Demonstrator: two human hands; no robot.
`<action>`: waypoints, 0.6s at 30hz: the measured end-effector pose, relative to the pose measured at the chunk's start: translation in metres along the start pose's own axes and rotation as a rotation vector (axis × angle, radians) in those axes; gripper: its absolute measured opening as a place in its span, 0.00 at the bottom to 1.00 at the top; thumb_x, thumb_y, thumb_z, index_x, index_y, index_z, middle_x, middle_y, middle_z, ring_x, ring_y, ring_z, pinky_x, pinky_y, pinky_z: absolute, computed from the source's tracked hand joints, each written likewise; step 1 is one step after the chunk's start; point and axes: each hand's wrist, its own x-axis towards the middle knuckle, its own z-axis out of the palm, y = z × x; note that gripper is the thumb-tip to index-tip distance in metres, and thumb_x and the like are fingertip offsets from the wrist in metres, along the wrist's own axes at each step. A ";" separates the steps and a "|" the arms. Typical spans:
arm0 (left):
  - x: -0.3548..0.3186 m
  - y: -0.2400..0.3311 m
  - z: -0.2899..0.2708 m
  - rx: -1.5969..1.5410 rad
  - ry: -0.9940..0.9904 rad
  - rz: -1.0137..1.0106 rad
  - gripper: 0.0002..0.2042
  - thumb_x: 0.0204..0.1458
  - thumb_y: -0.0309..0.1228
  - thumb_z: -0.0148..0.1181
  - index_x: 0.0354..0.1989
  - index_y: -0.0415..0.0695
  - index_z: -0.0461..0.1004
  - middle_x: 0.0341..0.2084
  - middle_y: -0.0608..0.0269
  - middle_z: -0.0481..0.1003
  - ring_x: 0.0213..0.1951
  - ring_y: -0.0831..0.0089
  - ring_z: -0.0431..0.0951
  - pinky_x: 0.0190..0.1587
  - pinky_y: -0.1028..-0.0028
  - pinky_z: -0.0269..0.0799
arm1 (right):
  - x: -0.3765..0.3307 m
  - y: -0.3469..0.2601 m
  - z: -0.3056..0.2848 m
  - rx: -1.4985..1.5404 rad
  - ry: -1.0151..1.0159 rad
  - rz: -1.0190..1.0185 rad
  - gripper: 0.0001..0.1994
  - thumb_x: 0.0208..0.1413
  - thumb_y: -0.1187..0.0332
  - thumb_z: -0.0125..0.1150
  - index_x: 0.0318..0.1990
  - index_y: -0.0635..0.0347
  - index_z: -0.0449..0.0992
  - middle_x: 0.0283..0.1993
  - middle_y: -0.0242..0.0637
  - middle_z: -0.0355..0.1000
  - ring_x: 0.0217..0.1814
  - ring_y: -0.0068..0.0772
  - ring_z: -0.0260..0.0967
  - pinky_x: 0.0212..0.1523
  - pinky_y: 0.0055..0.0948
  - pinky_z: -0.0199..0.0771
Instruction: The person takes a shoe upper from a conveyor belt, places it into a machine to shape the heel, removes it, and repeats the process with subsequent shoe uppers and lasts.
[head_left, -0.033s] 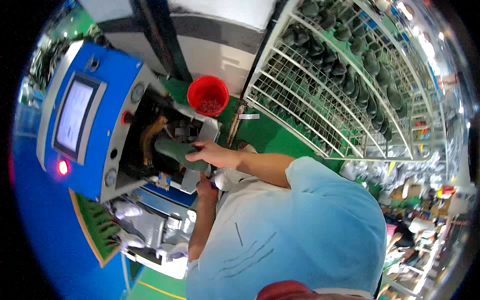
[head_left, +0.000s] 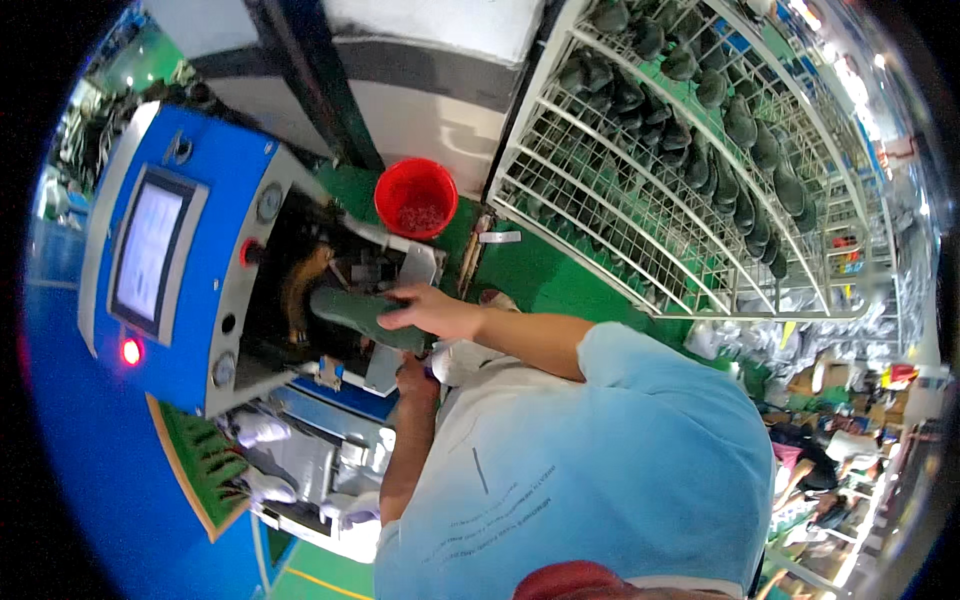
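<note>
Your right hand (head_left: 425, 310) grips the dark green shoe (head_left: 355, 315), its long axis pointing left into the blue machine (head_left: 215, 200). Your left hand (head_left: 415, 375) sits just below; I cannot tell its grip.

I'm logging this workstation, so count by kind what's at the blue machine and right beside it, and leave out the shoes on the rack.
blue machine: 1
screen: 1
lit red light: 1
dark green shoe under the hands: 1
red bucket: 1
wire rack: 1
Total: 6
</note>
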 end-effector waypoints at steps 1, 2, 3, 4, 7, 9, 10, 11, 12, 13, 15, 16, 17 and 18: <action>0.017 0.017 -0.004 -0.052 0.019 0.028 0.32 0.60 0.45 0.61 0.69 0.44 0.59 0.56 0.52 0.76 0.53 0.58 0.77 0.57 0.61 0.74 | -0.017 -0.017 -0.025 0.011 0.024 -0.032 0.30 0.52 0.63 0.75 0.62 0.63 0.73 0.53 0.38 0.77 0.51 0.29 0.73 0.54 0.30 0.72; 0.032 0.032 0.000 -0.110 0.023 0.047 0.34 0.60 0.48 0.61 0.70 0.44 0.59 0.56 0.52 0.76 0.54 0.58 0.77 0.57 0.61 0.73 | -0.039 -0.026 -0.053 0.041 0.038 -0.076 0.31 0.53 0.64 0.73 0.64 0.64 0.72 0.54 0.39 0.77 0.52 0.29 0.73 0.56 0.30 0.72; 0.051 0.043 0.010 -0.487 -0.019 -0.041 0.37 0.58 0.55 0.56 0.69 0.42 0.60 0.55 0.51 0.76 0.53 0.58 0.76 0.56 0.60 0.74 | -0.065 -0.027 -0.077 0.076 0.046 -0.109 0.31 0.55 0.64 0.72 0.65 0.65 0.71 0.55 0.40 0.76 0.54 0.28 0.73 0.58 0.30 0.71; 0.068 0.054 0.020 -0.868 -0.025 -0.147 0.41 0.57 0.63 0.52 0.67 0.41 0.61 0.53 0.51 0.76 0.53 0.57 0.76 0.55 0.59 0.74 | -0.093 -0.033 -0.107 0.245 0.090 -0.128 0.29 0.57 0.66 0.69 0.65 0.68 0.69 0.55 0.39 0.76 0.52 0.29 0.75 0.56 0.31 0.76; 0.162 0.090 0.018 -1.650 -0.160 -0.245 0.48 0.56 0.75 0.38 0.63 0.36 0.65 0.57 0.51 0.71 0.55 0.58 0.75 0.59 0.55 0.73 | -0.186 -0.047 -0.200 0.607 0.282 -0.206 0.24 0.61 0.71 0.59 0.62 0.74 0.66 0.50 0.50 0.76 0.45 0.45 0.80 0.40 0.48 0.87; 0.160 0.186 -0.023 -1.502 -0.092 -0.165 0.52 0.58 0.74 0.31 0.71 0.33 0.56 0.65 0.46 0.66 0.65 0.54 0.68 0.68 0.56 0.65 | -0.259 -0.040 -0.267 0.611 0.662 -0.289 0.22 0.64 0.65 0.56 0.59 0.75 0.67 0.49 0.56 0.77 0.41 0.49 0.80 0.38 0.43 0.86; 0.218 0.135 -0.038 -1.570 -0.206 -0.093 0.51 0.59 0.73 0.27 0.74 0.35 0.51 0.69 0.47 0.62 0.68 0.53 0.65 0.70 0.54 0.62 | -0.284 -0.049 -0.284 0.642 0.756 -0.364 0.21 0.64 0.63 0.55 0.56 0.74 0.68 0.45 0.57 0.78 0.39 0.49 0.80 0.36 0.38 0.84; 0.226 0.174 -0.052 -1.434 -0.074 -0.149 0.50 0.60 0.72 0.25 0.75 0.37 0.51 0.72 0.49 0.58 0.72 0.53 0.59 0.73 0.54 0.53 | -0.322 -0.029 -0.318 0.689 0.889 -0.383 0.21 0.65 0.61 0.53 0.55 0.73 0.69 0.41 0.59 0.78 0.35 0.46 0.79 0.32 0.34 0.80; 0.236 0.190 -0.081 -1.597 -0.078 -0.193 0.50 0.60 0.73 0.25 0.75 0.38 0.51 0.72 0.50 0.58 0.72 0.52 0.57 0.73 0.54 0.51 | -0.370 -0.007 -0.344 0.880 1.016 -0.598 0.21 0.67 0.60 0.51 0.56 0.71 0.69 0.42 0.59 0.78 0.31 0.43 0.77 0.29 0.33 0.78; 0.224 0.235 -0.081 -1.422 0.083 -0.314 0.50 0.60 0.73 0.25 0.75 0.38 0.51 0.72 0.50 0.57 0.72 0.51 0.57 0.73 0.54 0.51 | -0.403 -0.007 -0.357 0.997 1.192 -0.687 0.21 0.68 0.57 0.48 0.56 0.67 0.70 0.41 0.60 0.77 0.28 0.40 0.75 0.25 0.31 0.74; 0.223 0.237 -0.080 -1.328 -0.110 -0.304 0.45 0.59 0.69 0.44 0.70 0.39 0.60 0.65 0.49 0.68 0.64 0.55 0.70 0.66 0.55 0.66 | -0.454 0.010 -0.381 1.137 1.469 -0.876 0.19 0.68 0.56 0.47 0.53 0.61 0.73 0.42 0.53 0.78 0.30 0.42 0.75 0.23 0.31 0.69; 0.222 0.230 -0.076 -1.343 -0.289 -0.251 0.42 0.59 0.67 0.47 0.68 0.40 0.64 0.62 0.49 0.71 0.61 0.56 0.72 0.64 0.55 0.68 | -0.482 0.027 -0.392 1.153 1.305 -0.948 0.19 0.68 0.54 0.45 0.52 0.60 0.74 0.42 0.52 0.78 0.26 0.38 0.73 0.21 0.28 0.69; 0.224 0.222 -0.064 -1.259 -0.275 -0.251 0.36 0.60 0.62 0.52 0.63 0.41 0.68 0.57 0.51 0.73 0.58 0.58 0.74 0.61 0.56 0.69 | -0.495 0.031 -0.407 1.217 1.302 -1.045 0.20 0.68 0.54 0.45 0.52 0.61 0.74 0.40 0.52 0.77 0.25 0.35 0.72 0.21 0.28 0.69; 0.225 0.215 -0.047 -1.180 -0.260 -0.254 0.31 0.60 0.57 0.57 0.58 0.41 0.72 0.52 0.52 0.76 0.54 0.59 0.76 0.59 0.57 0.71 | -0.506 0.032 -0.427 1.276 1.296 -1.139 0.20 0.68 0.54 0.44 0.51 0.62 0.74 0.39 0.51 0.77 0.23 0.33 0.71 0.20 0.27 0.70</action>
